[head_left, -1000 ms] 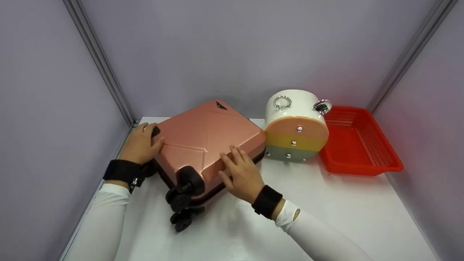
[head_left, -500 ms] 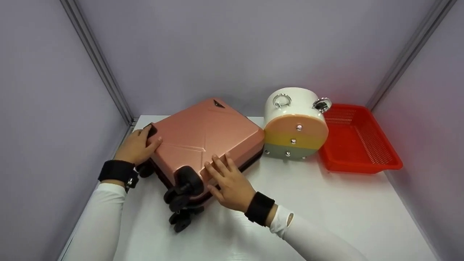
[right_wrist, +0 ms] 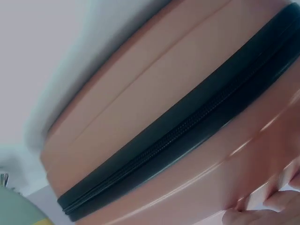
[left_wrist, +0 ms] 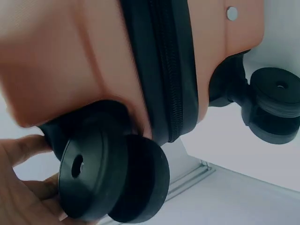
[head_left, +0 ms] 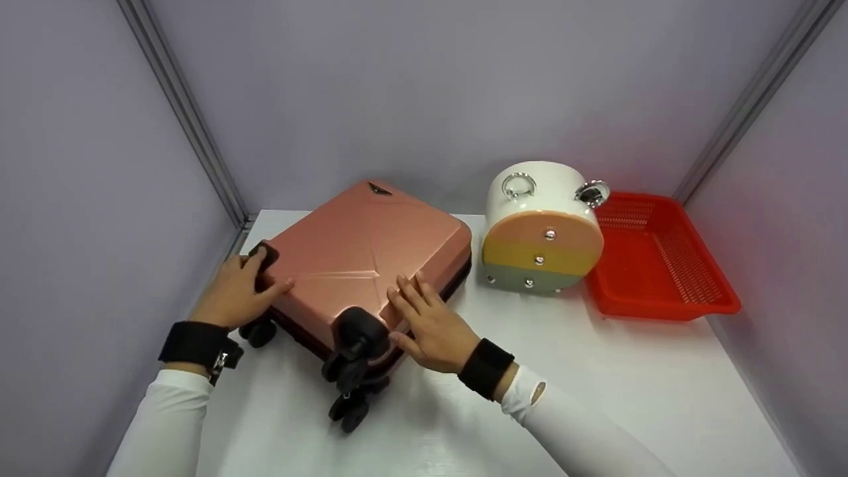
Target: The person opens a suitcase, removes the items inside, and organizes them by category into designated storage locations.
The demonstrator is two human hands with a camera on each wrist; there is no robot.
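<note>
Lying flat between both hands, the pink suitcase [head_left: 361, 258] rests on the white table [head_left: 596, 391]. The left hand [head_left: 235, 295] grasps its wheeled corner, fingers curled around a black wheel [left_wrist: 110, 180]. The right hand [head_left: 430, 321] presses flat, fingers straight, on the shell's near edge. Beyond the right hand stand a striped round case [head_left: 543, 248] and a red basket [head_left: 662, 265].

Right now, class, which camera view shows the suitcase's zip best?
The right wrist view: the zip runs long and close. The left wrist view shows a short stretch by a wheel; the head view barely shows it.

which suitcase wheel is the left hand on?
The far-left corner wheel, gripped by the left hand. The other wheels, on the near corner, sit untouched by the right hand.
</note>
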